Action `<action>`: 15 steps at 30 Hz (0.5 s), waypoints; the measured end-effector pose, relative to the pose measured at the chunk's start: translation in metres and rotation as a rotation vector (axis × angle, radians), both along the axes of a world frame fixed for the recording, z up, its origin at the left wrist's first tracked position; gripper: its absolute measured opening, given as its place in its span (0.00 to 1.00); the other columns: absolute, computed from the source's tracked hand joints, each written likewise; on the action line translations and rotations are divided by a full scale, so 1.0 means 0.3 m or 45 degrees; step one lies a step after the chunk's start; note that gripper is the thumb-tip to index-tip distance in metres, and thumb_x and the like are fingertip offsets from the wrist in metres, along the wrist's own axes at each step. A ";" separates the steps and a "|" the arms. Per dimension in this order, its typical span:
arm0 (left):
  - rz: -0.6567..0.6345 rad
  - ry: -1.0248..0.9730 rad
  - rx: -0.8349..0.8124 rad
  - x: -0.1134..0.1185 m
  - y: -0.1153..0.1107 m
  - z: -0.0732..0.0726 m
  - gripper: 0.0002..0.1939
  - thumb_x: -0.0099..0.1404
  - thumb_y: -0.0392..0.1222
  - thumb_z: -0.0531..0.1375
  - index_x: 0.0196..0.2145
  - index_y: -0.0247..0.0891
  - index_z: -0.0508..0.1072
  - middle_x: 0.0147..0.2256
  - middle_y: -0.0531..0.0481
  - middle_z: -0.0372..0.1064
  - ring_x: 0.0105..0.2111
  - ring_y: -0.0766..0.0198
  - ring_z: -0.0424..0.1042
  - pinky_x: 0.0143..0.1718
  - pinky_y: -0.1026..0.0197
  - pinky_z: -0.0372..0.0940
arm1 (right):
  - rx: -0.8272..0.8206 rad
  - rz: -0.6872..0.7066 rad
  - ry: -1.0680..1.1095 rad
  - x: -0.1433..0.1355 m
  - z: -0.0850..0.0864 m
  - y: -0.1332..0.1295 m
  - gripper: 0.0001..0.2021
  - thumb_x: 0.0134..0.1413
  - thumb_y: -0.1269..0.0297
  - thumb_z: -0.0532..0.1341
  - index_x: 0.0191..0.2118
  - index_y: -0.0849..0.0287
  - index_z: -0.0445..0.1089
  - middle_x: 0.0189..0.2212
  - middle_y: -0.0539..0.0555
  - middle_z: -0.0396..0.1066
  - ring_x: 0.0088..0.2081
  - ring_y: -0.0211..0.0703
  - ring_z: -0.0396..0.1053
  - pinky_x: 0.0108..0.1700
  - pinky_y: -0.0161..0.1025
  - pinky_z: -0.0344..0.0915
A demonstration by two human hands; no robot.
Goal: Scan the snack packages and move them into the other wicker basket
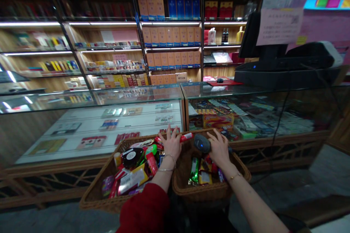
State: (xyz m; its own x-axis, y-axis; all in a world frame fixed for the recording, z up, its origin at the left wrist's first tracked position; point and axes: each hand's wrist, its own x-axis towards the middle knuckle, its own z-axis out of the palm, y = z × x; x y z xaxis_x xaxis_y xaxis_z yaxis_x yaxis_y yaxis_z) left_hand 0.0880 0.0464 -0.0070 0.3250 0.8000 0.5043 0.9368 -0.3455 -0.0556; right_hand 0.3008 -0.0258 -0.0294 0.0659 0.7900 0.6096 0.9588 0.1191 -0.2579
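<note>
Two wicker baskets stand side by side in front of a glass counter. The left basket (95, 189) is full of mixed packaged items, among them a yellow and white pack (132, 179) and a round black container (132, 158). My left hand (171, 145) is over its right edge, fingers spread, beside a small red tube (186, 137). Over the right basket (205, 190), my right hand (219, 149) is wrapped round a dark handheld scanner (202, 143) with a blue light. Below it lie a green packet (194, 171) and several other wrapped items.
The glass display counter (153, 96) runs across the front with flat packs inside. On its right stand a monitor (250, 34) and a black machine base (284, 77). A cable hangs down the counter's front. Lit shelves of boxes and bottles line the back wall.
</note>
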 end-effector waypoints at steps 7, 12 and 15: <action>-0.005 -0.002 -0.001 0.002 0.005 -0.006 0.19 0.60 0.42 0.62 0.50 0.53 0.75 0.67 0.51 0.55 0.69 0.38 0.41 0.60 0.17 0.38 | 0.031 0.025 0.024 0.002 -0.002 0.004 0.16 0.45 0.78 0.56 0.37 0.57 0.74 0.56 0.56 0.72 0.66 0.54 0.52 0.61 0.56 0.48; 0.000 0.000 -0.023 0.005 -0.002 0.004 0.20 0.60 0.42 0.63 0.50 0.54 0.75 0.66 0.50 0.56 0.69 0.37 0.42 0.60 0.16 0.37 | 0.021 0.033 0.050 0.001 0.003 0.001 0.15 0.47 0.78 0.56 0.38 0.58 0.75 0.56 0.56 0.71 0.66 0.55 0.52 0.62 0.56 0.47; -0.004 0.005 -0.029 0.003 -0.001 0.003 0.20 0.60 0.42 0.62 0.50 0.53 0.75 0.67 0.50 0.55 0.69 0.37 0.41 0.60 0.17 0.37 | 0.024 0.042 0.058 0.002 0.005 0.000 0.14 0.47 0.77 0.56 0.37 0.58 0.75 0.55 0.56 0.72 0.66 0.55 0.52 0.62 0.56 0.46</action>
